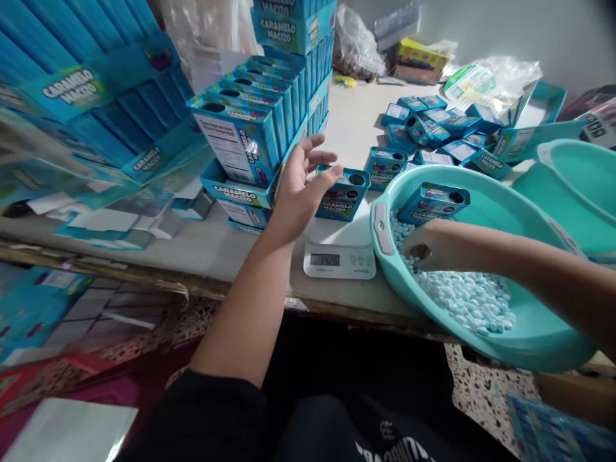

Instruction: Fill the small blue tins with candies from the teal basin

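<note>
My left hand [301, 186] is open, fingers spread, with the thumb by the top edge of a blue candy box [342, 196]. That box stands upright on a small white kitchen scale [339, 262] with a lit display. In a turquoise tub [527, 212], my right hand [426, 247] reaches down with curled fingers into pale blue candies [474, 298]. Its fingertips are partly hidden among them. Another candy box [436, 202] leans in the tub just behind this hand. A further box [385, 165] stands on the table beyond the scale.
Left of the scale, a display tray [235, 189] holds a row of upright boxes. Taller stacks of packed trays [110, 83] rise at left and back. Loose boxes [437, 125] lie heaped behind the tub. A second turquoise tub [577, 186] stands at right. The table's front edge [202, 289] runs close.
</note>
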`<state>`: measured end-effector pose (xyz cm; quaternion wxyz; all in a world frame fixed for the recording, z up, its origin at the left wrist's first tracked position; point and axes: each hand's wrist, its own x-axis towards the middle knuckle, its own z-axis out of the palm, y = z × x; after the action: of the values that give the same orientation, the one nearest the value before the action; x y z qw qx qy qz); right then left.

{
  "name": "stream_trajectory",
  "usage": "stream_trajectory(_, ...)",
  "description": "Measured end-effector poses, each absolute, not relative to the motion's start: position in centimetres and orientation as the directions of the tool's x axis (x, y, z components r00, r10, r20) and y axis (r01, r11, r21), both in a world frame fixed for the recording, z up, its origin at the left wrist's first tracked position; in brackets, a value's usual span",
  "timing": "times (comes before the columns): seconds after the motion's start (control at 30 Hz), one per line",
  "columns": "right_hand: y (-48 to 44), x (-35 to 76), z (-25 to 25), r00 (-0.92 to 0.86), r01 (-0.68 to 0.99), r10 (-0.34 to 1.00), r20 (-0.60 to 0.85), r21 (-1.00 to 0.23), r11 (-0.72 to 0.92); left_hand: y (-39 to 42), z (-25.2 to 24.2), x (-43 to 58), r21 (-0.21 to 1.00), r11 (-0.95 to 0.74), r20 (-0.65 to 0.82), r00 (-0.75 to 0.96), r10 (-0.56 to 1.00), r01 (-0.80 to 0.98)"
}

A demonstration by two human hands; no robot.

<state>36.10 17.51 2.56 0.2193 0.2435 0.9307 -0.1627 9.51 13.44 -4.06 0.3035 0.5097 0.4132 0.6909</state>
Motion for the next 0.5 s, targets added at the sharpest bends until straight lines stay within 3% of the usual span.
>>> stream_trajectory(0.17, 17.8, 34.7, 5.0, -0.734, 0.575, 0.467, -0.493, -0.087, 0.814, 13.4, -3.9, 9.4, 0.879, -0.477, 0.451, -0.308, 0.838, -0.012)
stream_trajectory(0.4, 20.1, 30.5, 11.2, -0.807, 0.588, 0.582, -0.104, -0.046, 0.807, 13.6, -4.1, 9.4, 0.879, -0.475, 0.442, -0.335, 0.832, -0.022)
stream_trajectory(0.5, 20.8, 27.5, 12.2, -0.829, 0.559, 0.558, -0.028, -0.024, 0.829, 13.7, -4.2, 9.4, 0.891, -0.452, 0.410, -0.348, 0.843, -0.044)
